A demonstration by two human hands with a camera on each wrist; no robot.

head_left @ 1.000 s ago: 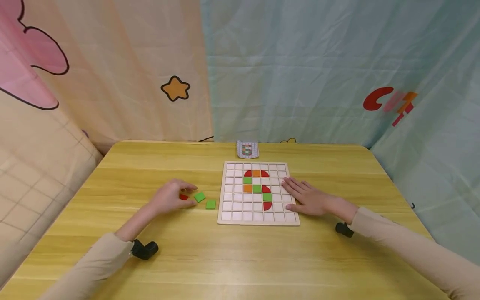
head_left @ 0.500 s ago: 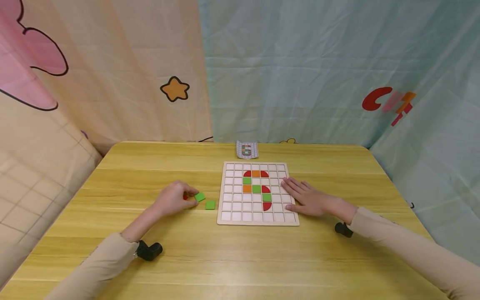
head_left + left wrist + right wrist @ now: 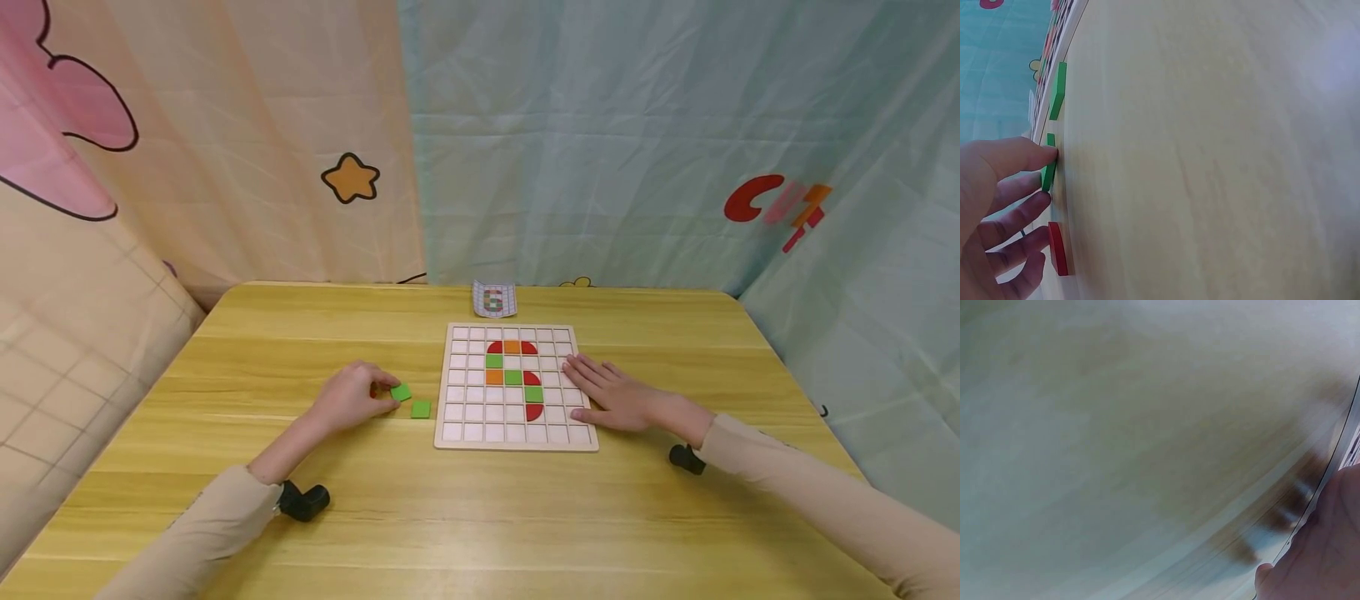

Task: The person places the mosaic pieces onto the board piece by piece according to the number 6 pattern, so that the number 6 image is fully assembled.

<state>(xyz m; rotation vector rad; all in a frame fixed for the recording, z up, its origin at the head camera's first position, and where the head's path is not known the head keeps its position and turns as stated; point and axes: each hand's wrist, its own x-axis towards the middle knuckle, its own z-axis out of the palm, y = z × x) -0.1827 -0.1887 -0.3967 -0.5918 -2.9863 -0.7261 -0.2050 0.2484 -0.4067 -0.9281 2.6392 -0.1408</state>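
Observation:
With thumb and fingertips my left hand (image 3: 352, 400) pinches a green square tile (image 3: 402, 392) by its edges, low over the table left of the board. A red tile (image 3: 1058, 250) lies under the curled fingers of that hand, mostly covered in the head view. Nearer the board lies a second green square tile (image 3: 421, 409). My right hand (image 3: 618, 396) rests with straight fingers on the right edge of the gridded wooden board (image 3: 517, 446). Red rounded-corner tiles (image 3: 534, 412), orange squares (image 3: 495, 377) and green squares (image 3: 533, 394) sit in its cells.
Behind the board, a small paper card (image 3: 494, 300) with a printed coloured figure lies near the far edge of the wooden table (image 3: 480, 517). Printed curtains (image 3: 600, 142) hang around the back and sides.
My left hand has moved slightly right, from above the red tile onto the nearer green tile, and its fingers have closed on it. The right hand and board stay put.

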